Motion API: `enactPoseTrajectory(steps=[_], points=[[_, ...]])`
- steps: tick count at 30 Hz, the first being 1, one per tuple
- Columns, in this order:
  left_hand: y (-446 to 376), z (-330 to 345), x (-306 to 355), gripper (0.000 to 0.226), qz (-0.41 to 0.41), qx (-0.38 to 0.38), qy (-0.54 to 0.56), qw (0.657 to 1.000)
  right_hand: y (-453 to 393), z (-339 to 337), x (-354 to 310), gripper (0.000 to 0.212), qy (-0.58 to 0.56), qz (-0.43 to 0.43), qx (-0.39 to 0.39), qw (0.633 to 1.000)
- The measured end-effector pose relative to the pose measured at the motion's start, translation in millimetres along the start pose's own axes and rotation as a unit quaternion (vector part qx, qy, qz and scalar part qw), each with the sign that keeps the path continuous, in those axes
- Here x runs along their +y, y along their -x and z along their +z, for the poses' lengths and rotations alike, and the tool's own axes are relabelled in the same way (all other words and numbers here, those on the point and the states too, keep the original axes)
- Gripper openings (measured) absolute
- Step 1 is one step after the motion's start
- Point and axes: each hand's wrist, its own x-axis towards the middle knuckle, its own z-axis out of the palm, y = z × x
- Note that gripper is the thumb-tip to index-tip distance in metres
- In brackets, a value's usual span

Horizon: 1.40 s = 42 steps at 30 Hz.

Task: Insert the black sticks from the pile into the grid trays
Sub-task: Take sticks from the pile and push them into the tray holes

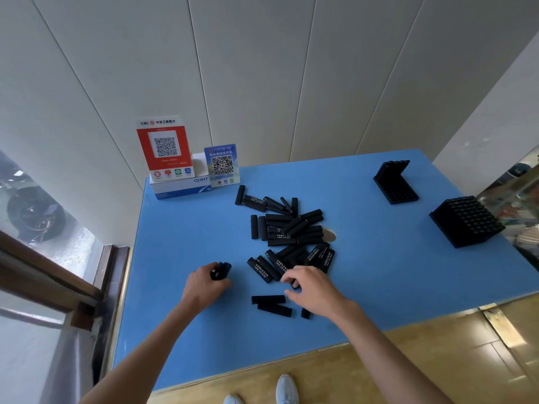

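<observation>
- The left hand, at seven o'clock on the blue tabletop, had its fingers clamped on a bundle of sticks.
- The pile of black sticks lay at centre.
- The right hand, at the pile's six o'clock, pinched one stick.
- Two grid trays stood at two o'clock.

A red QR sign leans on a white box, just beside a blue QR card, on the blue table.
</observation>
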Motion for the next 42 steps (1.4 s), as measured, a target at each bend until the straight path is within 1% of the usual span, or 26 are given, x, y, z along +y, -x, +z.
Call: enactPoseTrajectory(steps=[1,2,3,5,6,9,12,14,17,20,23,25,29,32,34,35,37,38,40,42], points=[[3,-2,0,0.016,-0.03,0.0,0.102,0.994,-1,5,-5,0.031,0.003,-0.006,-0.019,1.0],[5,-5,1,0.016,-0.057,-0.002,0.186,0.981,-2,10,-8,0.035,0.009,-0.012,-0.038,0.999],[7,-8,1,0.014,-0.075,-0.003,0.249,0.966,-3,15,-12,0.039,0.019,-0.016,-0.056,0.998],[9,-15,2,0.012,-0.096,0.001,0.321,0.942,-4,25,-18,0.046,0.042,-0.021,-0.09,0.995],[9,-18,1,0.013,-0.101,0.006,0.338,0.936,-6,30,-21,0.049,0.052,-0.02,-0.102,0.993],[13,-25,1,0.01,-0.099,0.011,0.335,0.937,-11,39,-25,0.047,0.09,-0.019,-0.105,0.99],[18,-30,-1,0.01,-0.087,-0.001,0.335,0.938,-20,43,-34,0.041,0.125,-0.016,-0.073,0.989],[21,-31,-4,0.011,-0.082,-0.007,0.33,0.941,-27,45,-44,0.048,0.136,0.001,-0.044,0.99],[28,-33,-7,0.011,-0.075,-0.022,0.324,0.943,-37,45,-56,0.059,0.142,0.047,-0.011,0.989],[32,-35,-10,0.01,-0.068,-0.033,0.332,0.94,-50,47,-62,0.064,0.133,0.099,-0.009,0.986],[34,-38,-14,0.01,-0.07,-0.028,0.34,0.937,-62,46,-68,0.058,0.142,0.135,-0.023,0.98],[36,-39,-17,0.01,-0.072,-0.024,0.35,0.934,-67,48,-72,0.057,0.166,0.145,-0.032,0.975],[42,-42,-22,0.011,-0.091,-0.017,0.398,0.913,-76,59,-77,0.056,0.235,0.149,-0.04,0.96],[45,-46,-26,0.014,-0.1,-0.017,0.428,0.898,-80,64,-81,0.041,0.239,0.141,-0.038,0.96],[46,-48,-29,0.014,-0.107,-0.015,0.44,0.891,-82,63,-83,0.028,0.183,0.137,-0.03,0.973],[46,-50,-30,0.014,-0.107,-0.014,0.443,0.89,-82,63,-84,0.022,0.131,0.136,-0.025,0.982],[46,-52,-30,0.014,-0.102,-0.013,0.443,0.891,-82,62,-84,0.014,-0.025,0.139,-0.021,0.99],[46,-53,-31,0.014,-0.099,-0.012,0.442,0.891,-81,61,-86,0.012,-0.124,0.144,-0.026,0.981],[45,-56,-30,0.013,-0.094,-0.009,0.428,0.899,-79,55,-93,0.01,-0.295,0.153,-0.023,0.943],[43,-57,-28,0.01,-0.083,-0.001,0.4,0.913,-77,46,-98,0.009,-0.395,0.163,0.008,0.904]])
